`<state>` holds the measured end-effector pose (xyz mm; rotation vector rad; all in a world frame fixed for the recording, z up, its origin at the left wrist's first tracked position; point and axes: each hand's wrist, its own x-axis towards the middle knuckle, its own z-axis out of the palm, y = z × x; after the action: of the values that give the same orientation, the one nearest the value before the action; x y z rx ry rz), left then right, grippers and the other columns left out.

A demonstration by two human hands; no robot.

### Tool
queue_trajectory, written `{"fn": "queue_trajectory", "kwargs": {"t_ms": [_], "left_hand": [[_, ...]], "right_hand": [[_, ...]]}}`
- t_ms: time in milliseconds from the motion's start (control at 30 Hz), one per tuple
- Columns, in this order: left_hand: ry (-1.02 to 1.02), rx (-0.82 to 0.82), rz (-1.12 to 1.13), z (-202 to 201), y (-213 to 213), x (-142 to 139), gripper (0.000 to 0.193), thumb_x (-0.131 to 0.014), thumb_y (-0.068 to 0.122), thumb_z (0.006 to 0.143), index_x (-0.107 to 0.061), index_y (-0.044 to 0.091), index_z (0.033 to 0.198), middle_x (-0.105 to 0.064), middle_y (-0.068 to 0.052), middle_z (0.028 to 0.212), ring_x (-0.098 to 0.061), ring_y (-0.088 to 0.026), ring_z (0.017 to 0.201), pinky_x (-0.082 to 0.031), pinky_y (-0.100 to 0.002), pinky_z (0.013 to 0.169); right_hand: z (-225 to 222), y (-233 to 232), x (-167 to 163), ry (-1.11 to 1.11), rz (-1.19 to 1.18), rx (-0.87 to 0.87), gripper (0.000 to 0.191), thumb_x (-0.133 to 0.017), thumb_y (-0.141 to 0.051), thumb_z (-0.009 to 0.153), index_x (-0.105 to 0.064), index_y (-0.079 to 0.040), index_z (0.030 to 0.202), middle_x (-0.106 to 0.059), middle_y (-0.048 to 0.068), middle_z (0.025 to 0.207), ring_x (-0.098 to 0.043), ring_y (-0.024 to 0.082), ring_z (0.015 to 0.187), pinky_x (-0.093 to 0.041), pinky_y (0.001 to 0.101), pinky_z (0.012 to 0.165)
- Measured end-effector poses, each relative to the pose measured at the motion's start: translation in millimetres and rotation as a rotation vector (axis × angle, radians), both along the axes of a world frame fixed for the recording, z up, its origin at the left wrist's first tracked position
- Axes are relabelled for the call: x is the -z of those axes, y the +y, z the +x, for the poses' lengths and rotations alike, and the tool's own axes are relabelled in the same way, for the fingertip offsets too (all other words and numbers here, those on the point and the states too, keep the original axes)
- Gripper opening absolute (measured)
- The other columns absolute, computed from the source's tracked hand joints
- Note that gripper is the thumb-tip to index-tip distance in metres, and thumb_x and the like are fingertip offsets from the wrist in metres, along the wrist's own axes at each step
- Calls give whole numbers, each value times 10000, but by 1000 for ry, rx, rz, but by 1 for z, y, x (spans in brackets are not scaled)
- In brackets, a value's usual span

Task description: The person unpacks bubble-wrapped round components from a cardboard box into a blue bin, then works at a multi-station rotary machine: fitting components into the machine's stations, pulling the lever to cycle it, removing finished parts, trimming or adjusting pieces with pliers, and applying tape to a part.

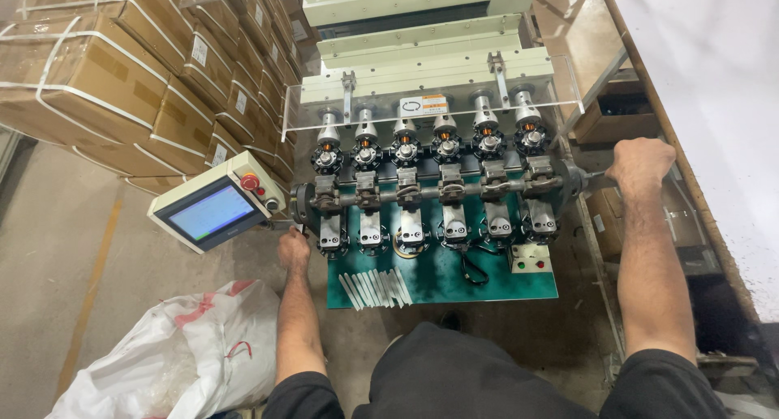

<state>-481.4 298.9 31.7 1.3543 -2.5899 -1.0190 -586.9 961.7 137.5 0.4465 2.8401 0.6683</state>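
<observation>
Green-topped bench (519, 285) carries a six-station winding machine whose cross shaft (442, 193) the left hand (294, 249) grips closed at the left edge while the right hand (641, 163) clamps its right-end handle; turning it calls for both ends moving evenly, fingers clear of the stators (406, 151).

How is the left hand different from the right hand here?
The left hand sits low at the machine's left end, just below the screen box; the right hand is higher, at the machine's right end. The left hand is near the green plate; the right hand is well off to its side. Both are bare and closed into fists, and what each grips is hidden.
</observation>
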Motion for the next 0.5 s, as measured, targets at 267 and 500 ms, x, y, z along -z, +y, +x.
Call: {"fn": "queue_trajectory", "kwargs": {"t_ms": [267,500], "left_hand": [[6,8,-35,0,0,1,479,-439,450,1063,-808,154,990,-745,-163,1107,-681,-377,1086,-516,-522,928],[23,4,-32,1,-1,2,478,-448,448,1062,-816,165,950,-754,-149,1087,-689,-369,1078,-522,-515,927]], "right_hand": [[-2,-1,0,20,-21,1,479,-829,-578,760,-841,-158,990,-797,40,867,-759,206,844,-580,343,676],[-2,-1,0,34,-19,-18,471,-837,-578,751,-840,-169,985,-785,33,869,-746,207,857,-570,343,676]]}}
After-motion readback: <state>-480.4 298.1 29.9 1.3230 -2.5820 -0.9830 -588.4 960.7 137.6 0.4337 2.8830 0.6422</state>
